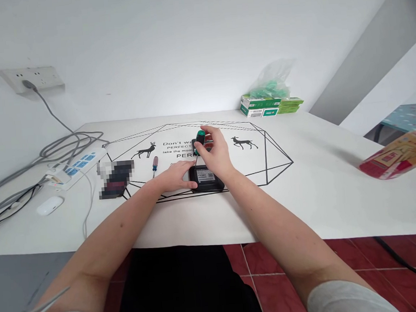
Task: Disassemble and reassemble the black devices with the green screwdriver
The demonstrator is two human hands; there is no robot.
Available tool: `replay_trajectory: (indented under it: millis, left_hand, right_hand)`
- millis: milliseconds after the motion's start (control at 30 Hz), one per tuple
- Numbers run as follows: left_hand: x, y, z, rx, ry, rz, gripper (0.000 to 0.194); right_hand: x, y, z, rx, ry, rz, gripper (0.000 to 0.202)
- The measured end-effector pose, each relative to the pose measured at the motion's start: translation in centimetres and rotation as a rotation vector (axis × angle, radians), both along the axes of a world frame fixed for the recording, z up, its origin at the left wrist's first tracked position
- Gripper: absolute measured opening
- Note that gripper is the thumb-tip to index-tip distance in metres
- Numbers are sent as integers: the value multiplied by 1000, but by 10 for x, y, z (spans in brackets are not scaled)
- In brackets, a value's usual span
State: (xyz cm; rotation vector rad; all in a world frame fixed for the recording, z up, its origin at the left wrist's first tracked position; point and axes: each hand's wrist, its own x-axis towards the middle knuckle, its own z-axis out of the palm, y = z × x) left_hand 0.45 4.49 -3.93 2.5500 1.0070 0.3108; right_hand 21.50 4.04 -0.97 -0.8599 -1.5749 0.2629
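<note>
A black box-shaped device (pixel 214 181) with a white label lies on the printed table cover. My left hand (pixel 176 176) grips its left side, thumb on the near left part and fingers along the far left corner. My right hand (pixel 216 151) is closed around the black and green handle of a screwdriver (pixel 200 138). This screwdriver stands nearly upright, its shaft pointing down at the device's far left corner; the tip is too small to make out. A second screwdriver (pixel 155 164) with a purplish handle lies on the table left of my left hand.
On the left are a pixelated dark object (pixel 116 179), a power strip (pixel 75 170), grey cables (pixel 63 143) and a white earphone case (pixel 49 205). Green and white boxes (pixel 261 104) under a plastic bag (pixel 274 81) stand at the back right. A red and yellow package (pixel 391 158) lies far right.
</note>
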Motion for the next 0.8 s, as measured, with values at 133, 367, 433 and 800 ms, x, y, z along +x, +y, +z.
replay_trajectory:
  millis: [133, 367, 433, 800]
  left_hand:
    - [2, 3, -3, 79, -104, -37, 94]
    - [6, 4, -8, 278, -260, 101, 24]
    - [7, 5, -7, 292, -247, 144, 19]
    - [-25, 21, -1, 359, 167, 534, 33]
  right_hand:
    - [1, 0, 2, 19, 17, -6, 43]
    - [-1, -2, 5, 1, 179, 10, 41]
    - [-2, -2, 6, 0, 207, 11, 41]
    - [2, -1, 4, 20, 186, -28, 40]
